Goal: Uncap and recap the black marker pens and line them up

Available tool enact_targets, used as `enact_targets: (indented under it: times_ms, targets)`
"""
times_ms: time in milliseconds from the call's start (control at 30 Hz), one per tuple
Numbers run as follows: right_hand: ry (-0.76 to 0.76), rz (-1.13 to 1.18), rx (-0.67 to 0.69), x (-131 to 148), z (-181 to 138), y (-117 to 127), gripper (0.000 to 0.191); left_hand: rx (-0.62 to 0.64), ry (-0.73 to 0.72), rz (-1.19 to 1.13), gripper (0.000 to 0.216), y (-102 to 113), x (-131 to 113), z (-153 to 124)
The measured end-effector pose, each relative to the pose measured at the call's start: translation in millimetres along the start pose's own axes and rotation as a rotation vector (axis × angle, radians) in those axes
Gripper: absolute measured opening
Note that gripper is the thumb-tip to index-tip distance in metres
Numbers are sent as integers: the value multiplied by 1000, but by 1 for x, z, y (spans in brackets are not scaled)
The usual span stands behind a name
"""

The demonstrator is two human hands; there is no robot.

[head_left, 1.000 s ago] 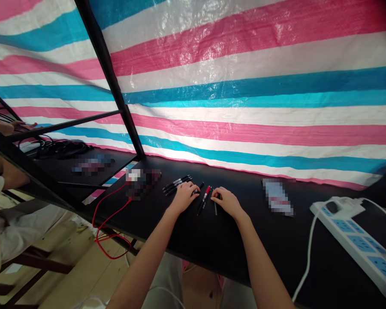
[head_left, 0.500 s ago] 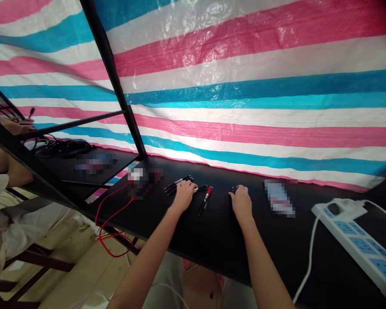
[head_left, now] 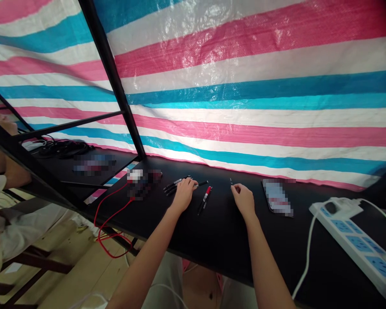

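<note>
My left hand (head_left: pixel 184 193) is closed on a black pen (head_left: pixel 202 183), whose dark end sticks out to the right of the fingertips. Behind and left of that hand lie several black pens (head_left: pixel 173 185) in a loose bunch, partly covered by it. Between my hands, a red-and-white marker (head_left: pixel 207 194) rests on the black table, with a slim black pen (head_left: pixel 201 209) at its lower end. Thumb and fingers of my right hand (head_left: pixel 243 198) pinch a thin, pen-like stick (head_left: pixel 230 182) with a pale tip; most of it is hidden.
A phone-like blurred object (head_left: pixel 278 197) lies right of my right hand. Farther right is a white power strip (head_left: pixel 357 242) with a cable. Red cables (head_left: pixel 111 213) hang off the left edge beside a black metal frame (head_left: pixel 111 73). Another person sits at the left.
My right hand has turned, its fingers now pinched together, and the thin stick shows more clearly above them. The pen at my left hand has tilted up slightly. The other person's hand moved left.
</note>
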State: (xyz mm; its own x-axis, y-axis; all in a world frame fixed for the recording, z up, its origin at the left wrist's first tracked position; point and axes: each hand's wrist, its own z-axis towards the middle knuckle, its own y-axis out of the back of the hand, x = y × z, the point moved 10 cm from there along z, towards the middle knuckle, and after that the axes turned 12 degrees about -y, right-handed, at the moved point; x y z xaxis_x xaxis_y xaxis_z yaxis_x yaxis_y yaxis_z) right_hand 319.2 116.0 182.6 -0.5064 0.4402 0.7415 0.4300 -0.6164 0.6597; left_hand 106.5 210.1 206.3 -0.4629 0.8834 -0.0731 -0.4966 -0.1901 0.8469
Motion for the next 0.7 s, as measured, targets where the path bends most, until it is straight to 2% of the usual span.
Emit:
enact_targets:
  times_ms: [133, 233, 400, 700]
  targets:
    - [-59, 719, 65, 0, 4, -1, 29, -4, -28, -47, 17, 1, -3, 1]
    - [-77, 983, 156, 4, 2, -11, 28, -2, -48, -75, 17, 1, -6, 1]
    - [-107, 977, 297, 10, -2, -31, 28, 13, -74, -111, 17, 0, -9, 2]
    - [-136, 922, 326, 6, -2, -39, 30, 24, -104, -141, 18, -1, -12, 4]
